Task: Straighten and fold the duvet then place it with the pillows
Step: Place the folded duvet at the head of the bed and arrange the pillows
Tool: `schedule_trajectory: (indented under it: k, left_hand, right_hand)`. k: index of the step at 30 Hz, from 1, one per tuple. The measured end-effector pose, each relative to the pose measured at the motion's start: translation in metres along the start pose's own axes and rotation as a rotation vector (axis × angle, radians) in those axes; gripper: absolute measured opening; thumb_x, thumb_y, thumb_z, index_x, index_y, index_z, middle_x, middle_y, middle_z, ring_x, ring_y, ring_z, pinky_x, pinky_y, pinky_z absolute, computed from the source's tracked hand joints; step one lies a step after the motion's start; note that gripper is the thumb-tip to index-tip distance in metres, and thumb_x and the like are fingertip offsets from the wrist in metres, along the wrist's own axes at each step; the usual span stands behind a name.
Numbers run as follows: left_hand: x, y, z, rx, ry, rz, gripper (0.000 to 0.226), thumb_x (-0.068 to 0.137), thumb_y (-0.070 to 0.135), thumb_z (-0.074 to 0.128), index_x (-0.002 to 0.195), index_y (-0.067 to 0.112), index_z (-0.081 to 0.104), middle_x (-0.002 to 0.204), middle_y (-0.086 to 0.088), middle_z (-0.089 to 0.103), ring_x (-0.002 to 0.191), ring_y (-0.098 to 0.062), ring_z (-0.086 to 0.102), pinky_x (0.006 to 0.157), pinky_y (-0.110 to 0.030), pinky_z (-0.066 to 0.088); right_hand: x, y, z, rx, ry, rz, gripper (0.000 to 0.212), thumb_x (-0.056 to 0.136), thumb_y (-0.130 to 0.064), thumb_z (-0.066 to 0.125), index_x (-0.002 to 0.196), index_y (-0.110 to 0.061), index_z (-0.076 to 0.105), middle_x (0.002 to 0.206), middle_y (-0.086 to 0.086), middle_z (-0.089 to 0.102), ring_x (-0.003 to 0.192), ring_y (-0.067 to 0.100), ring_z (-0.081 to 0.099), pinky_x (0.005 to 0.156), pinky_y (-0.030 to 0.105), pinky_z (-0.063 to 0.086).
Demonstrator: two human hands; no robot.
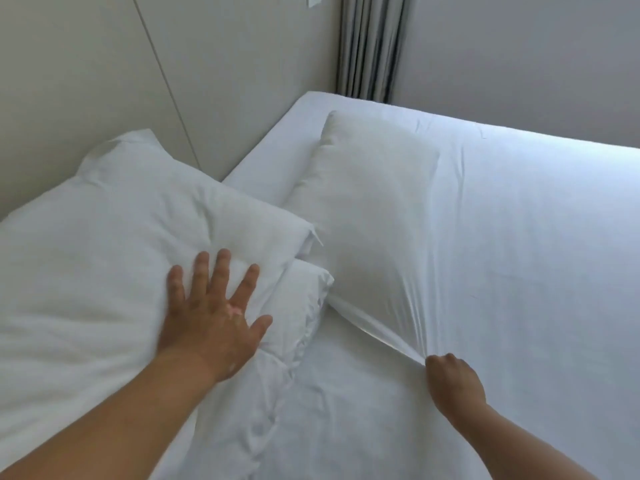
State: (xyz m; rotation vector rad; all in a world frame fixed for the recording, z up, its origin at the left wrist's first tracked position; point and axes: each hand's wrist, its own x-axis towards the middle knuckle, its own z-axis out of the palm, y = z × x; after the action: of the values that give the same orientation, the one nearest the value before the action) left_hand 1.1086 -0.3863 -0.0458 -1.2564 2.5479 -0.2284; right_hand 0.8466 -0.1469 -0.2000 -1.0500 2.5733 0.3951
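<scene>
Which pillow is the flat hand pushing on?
The big pillow on the left, near the wall. The left hand lies spread on it. The other pillow lies farther right, its cover pinched by the right hand.

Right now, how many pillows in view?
3. One under the left hand at near left, one tucked beneath it, one by the far corner, its cover pulled by the right hand.

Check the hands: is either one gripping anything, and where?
Right hand pinches the far pillow by its near corner, fabric pulled taut. Left hand lies flat and open on the near pillow, gripping nothing.
</scene>
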Motion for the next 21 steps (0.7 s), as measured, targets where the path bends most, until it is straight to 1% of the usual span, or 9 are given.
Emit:
schedule_trajectory:
  k: [2,5,7,9,11,14,18,19,21]
  left_hand:
    - [-0.037,0.020,0.015,-0.027,-0.010,0.035,0.077,0.088,0.072,0.006,0.156,0.039,-0.010,0.165,-0.008,-0.020,0.150,-0.035,-0.021,0.116,-0.060,-0.014]
    - [-0.092,0.052,0.037,-0.138,-0.128,0.161,0.080,0.084,0.073,0.010,0.157,0.041,0.005,0.167,-0.003,-0.009,0.152,-0.031,-0.018,0.118,-0.060,-0.009]
    - [-0.127,0.068,0.044,-0.170,-0.206,0.210,0.076,0.083,0.072,0.025,0.151,0.040,0.033,0.166,-0.005,0.017,0.153,-0.033,0.004,0.117,-0.060,0.007]
    - [-0.150,0.082,0.054,-0.239,-0.150,0.235,0.069,0.080,0.068,0.037,0.129,0.029,0.064,0.144,-0.007,0.054,0.142,-0.036,0.038,0.111,-0.060,0.022]
    - [-0.170,0.106,0.061,-0.369,-0.169,0.237,0.063,0.088,0.064,0.038,0.135,0.027,0.057,0.139,0.000,0.055,0.138,-0.025,0.044,0.114,-0.048,0.029]
    - [-0.186,0.151,0.063,-0.785,-0.439,0.084,0.063,0.096,0.058,0.044,0.148,0.024,0.037,0.146,0.002,0.047,0.133,-0.017,0.045,0.109,-0.031,0.038]
    - [-0.178,0.197,0.084,-1.288,-0.676,-0.280,0.085,0.078,0.072,0.054,0.146,0.024,0.040,0.132,-0.001,0.058,0.120,-0.022,0.057,0.105,-0.039,0.047]
    - [-0.175,0.206,0.092,-1.405,-0.681,-0.366,0.090,0.073,0.074,0.056,0.147,0.025,0.039,0.127,-0.001,0.060,0.115,-0.022,0.060,0.102,-0.044,0.051]
    - [-0.166,0.217,0.104,-1.645,-0.641,-0.494,0.084,0.081,0.066,0.063,0.149,0.024,0.034,0.121,-0.004,0.061,0.108,-0.022,0.064,0.095,-0.046,0.055]
  right_hand:
    - [-0.046,-0.012,0.020,0.090,0.008,-0.002,0.022,0.088,-0.002,0.039,0.078,-0.022,0.043,0.069,-0.002,0.035,0.075,0.028,0.053,0.067,0.031,0.041]
    - [-0.100,-0.026,0.040,0.209,0.011,-0.008,0.024,0.089,-0.004,0.037,0.073,-0.021,0.043,0.065,-0.003,0.034,0.070,0.028,0.047,0.064,0.033,0.042]
    - [-0.124,-0.026,0.046,0.265,0.014,-0.007,0.025,0.089,-0.003,0.037,0.076,-0.022,0.045,0.064,-0.003,0.035,0.068,0.027,0.048,0.062,0.032,0.039]
    - [-0.142,-0.026,0.049,0.301,0.016,-0.005,0.024,0.089,-0.002,0.038,0.075,-0.021,0.045,0.065,-0.002,0.035,0.065,0.025,0.046,0.059,0.031,0.036]
    - [-0.162,-0.020,0.053,0.303,-0.004,0.004,0.027,0.084,0.002,0.037,0.067,-0.018,0.036,0.063,-0.001,0.037,0.054,0.020,0.039,0.048,0.029,0.027]
    - [-0.188,-0.003,0.068,0.340,-0.011,0.024,0.030,0.082,0.002,0.039,0.062,-0.018,0.031,0.059,-0.001,0.037,0.050,0.016,0.030,0.044,0.028,0.019]
    - [-0.218,0.036,0.100,0.319,0.012,0.060,0.026,0.086,-0.003,0.047,0.064,-0.017,0.041,0.055,-0.001,0.038,0.053,0.024,0.039,0.046,0.031,0.027]
    - [-0.225,0.049,0.109,0.310,0.028,0.076,0.023,0.086,-0.005,0.052,0.067,-0.016,0.048,0.054,-0.001,0.043,0.054,0.026,0.043,0.047,0.033,0.032]
    - [-0.239,0.077,0.130,0.291,0.029,0.107,0.015,0.087,-0.010,0.057,0.075,-0.017,0.060,0.057,0.001,0.055,0.056,0.027,0.051,0.052,0.036,0.041]
